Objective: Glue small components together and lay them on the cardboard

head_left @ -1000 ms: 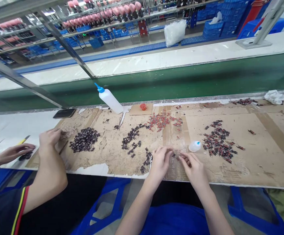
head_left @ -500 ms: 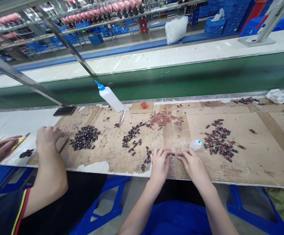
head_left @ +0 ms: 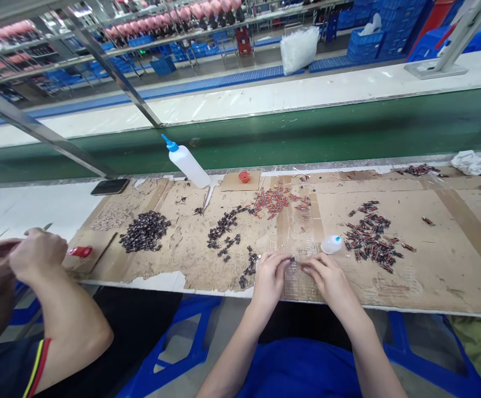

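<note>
My left hand (head_left: 270,275) is closed in a pinch, and a small black part (head_left: 292,259) shows at its fingertips. Just to its right, my right hand (head_left: 326,276) pinches a tiny reddish piece (head_left: 304,267), too small to make out well. The two sets of fingertips are a short gap apart, low over the cardboard (head_left: 298,287). Loose black parts (head_left: 248,268) lie beside my left hand. Beyond the hands is a heap of small red parts (head_left: 271,202). A small white bottle with a blue tip (head_left: 330,244) stands by my right hand, near a pile of black-and-red pieces (head_left: 370,237).
A tall white squeeze bottle (head_left: 188,167) and a red cap (head_left: 244,177) stand farther back. At left lie a big black pile (head_left: 144,231), a phone (head_left: 110,187) and a red object (head_left: 80,252), near a co-worker's hands (head_left: 37,254). A green panel (head_left: 306,135) borders the table.
My right fingers have shifted slightly; both hands stay nearly in place. The co-worker's near hand has moved left to meet the other, uncovering a red object on the cardboard.
</note>
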